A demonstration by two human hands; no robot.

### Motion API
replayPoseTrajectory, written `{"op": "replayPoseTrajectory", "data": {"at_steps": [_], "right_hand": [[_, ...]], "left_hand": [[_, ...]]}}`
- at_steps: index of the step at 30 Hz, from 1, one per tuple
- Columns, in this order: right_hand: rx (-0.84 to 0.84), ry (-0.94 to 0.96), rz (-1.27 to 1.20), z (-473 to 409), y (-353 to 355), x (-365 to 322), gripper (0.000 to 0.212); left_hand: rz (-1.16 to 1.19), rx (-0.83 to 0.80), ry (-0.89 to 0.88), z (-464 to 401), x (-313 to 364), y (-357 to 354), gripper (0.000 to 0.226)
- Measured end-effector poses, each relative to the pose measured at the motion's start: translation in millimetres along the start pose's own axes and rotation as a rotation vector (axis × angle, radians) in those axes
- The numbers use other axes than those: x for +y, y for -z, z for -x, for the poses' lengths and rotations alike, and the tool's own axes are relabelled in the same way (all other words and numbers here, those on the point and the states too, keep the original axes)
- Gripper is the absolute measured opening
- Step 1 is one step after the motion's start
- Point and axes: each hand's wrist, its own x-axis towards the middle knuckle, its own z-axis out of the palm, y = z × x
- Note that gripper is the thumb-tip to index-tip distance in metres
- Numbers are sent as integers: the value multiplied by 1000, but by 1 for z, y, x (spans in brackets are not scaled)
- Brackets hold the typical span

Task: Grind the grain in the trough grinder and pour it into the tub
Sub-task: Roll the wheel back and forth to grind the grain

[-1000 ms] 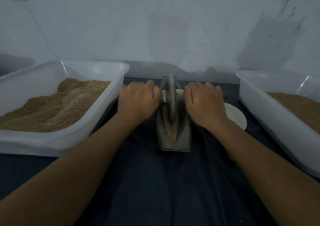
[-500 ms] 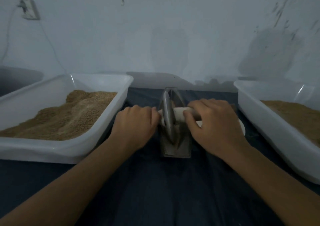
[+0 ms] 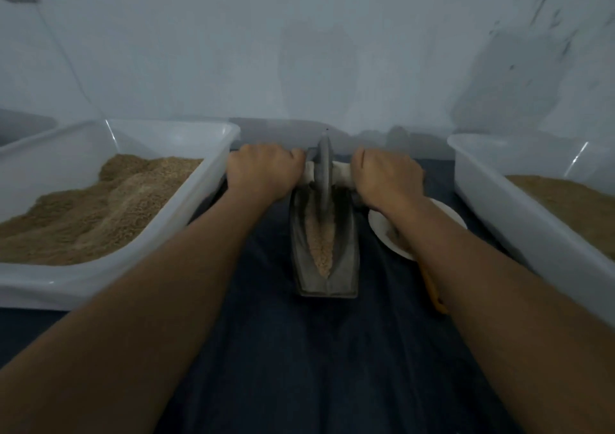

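Both hands, left hand [image 3: 264, 172] and right hand [image 3: 387, 176], grip the wheel [image 3: 323, 171] handle, grinding grain [image 3: 321, 244] in the trough [image 3: 346, 267]. Next, roll it toward the bench's near edge.

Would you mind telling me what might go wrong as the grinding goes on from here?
The wheel sits at the far end of the trough, so pushing further might run it off the end. Grain heaps high in the groove and may spill onto the dark cloth. The right forearm passes above the white plate and could knock it.
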Motion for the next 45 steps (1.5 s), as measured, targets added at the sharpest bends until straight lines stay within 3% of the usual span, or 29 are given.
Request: {"op": "replayPoseTrajectory", "data": {"at_steps": [3, 5, 9, 11, 15, 18, 21, 24, 26, 28, 31, 33, 36, 40, 42, 45], "right_hand": [[-31, 9, 61, 8, -1, 2, 20], [-3, 26, 65, 29, 9, -1, 33], [142, 20, -141, 77, 32, -3, 43], [232, 57, -259, 96, 46, -6, 42], [419, 94, -317, 105, 63, -4, 40], [365, 61, -311, 94, 48, -4, 46], [356, 30, -113, 62, 25, -6, 41], [144, -1, -5, 10, 6, -5, 33], [42, -57, -38, -15, -4, 1, 27], [4, -76, -31, -24, -7, 0, 28], [97, -79, -47, -9, 2, -7, 32], [178, -52, -58, 14, 11, -13, 47], [221, 37, -52, 59, 27, -16, 56], [420, 142, -151, 95, 50, -12, 42], [463, 201, -163, 99, 52, -12, 39], [470, 144, -152, 89, 41, -15, 39]], "left_hand": [[56, -17, 79, -9, 6, 7, 52], [14, -29, 24, 9, 10, 18, 65], [-65, 67, -113, 70, 4, 39, 25], [-26, 127, -129, 96, 0, 52, 28], [262, 279, 110, 109, 1, 62, 38], [250, 319, 69, 93, 4, 42, 40], [38, 291, -57, 62, 3, 9, 29], [14, 200, 66, 20, 2, -9, 12], [230, 25, 251, -9, 1, -6, 38], [297, -22, 354, -20, 0, -12, 49], [65, 35, 188, 7, 3, -11, 27], [23, 52, 77, 38, 4, 1, 8], [39, 97, -60, 78, 3, 24, 11], [333, 165, 22, 123, -6, 51, 25], [324, 186, 23, 133, -5, 53, 27], [321, 181, 55, 120, -3, 41, 26]]}}
